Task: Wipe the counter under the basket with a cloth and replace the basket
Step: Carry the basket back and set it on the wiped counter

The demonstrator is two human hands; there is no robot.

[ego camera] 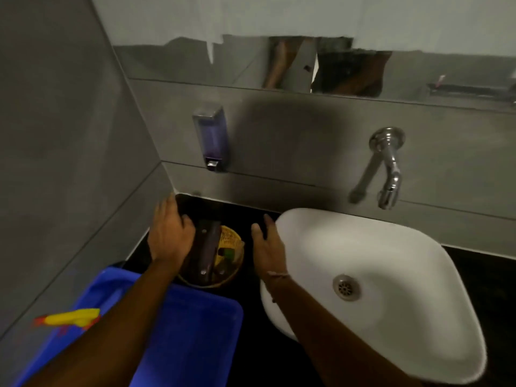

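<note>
A small round woven basket [231,241] with dark tubes and small items inside stands on the black counter [245,216] in the left corner. My left hand [170,233] reaches over the basket's left side, fingers spread, with nothing in it that I can see. My right hand [266,244] hovers just right of the basket with fingers apart and empty, beside the basin. No cloth is in view.
A white vessel basin [391,275] fills the counter's right side, with a chrome wall tap [389,169] above it. A blue plastic tray [190,331] sits in front of the basket, a yellow object [72,317] at its left. A soap dispenser [212,138] hangs on the grey tiled wall.
</note>
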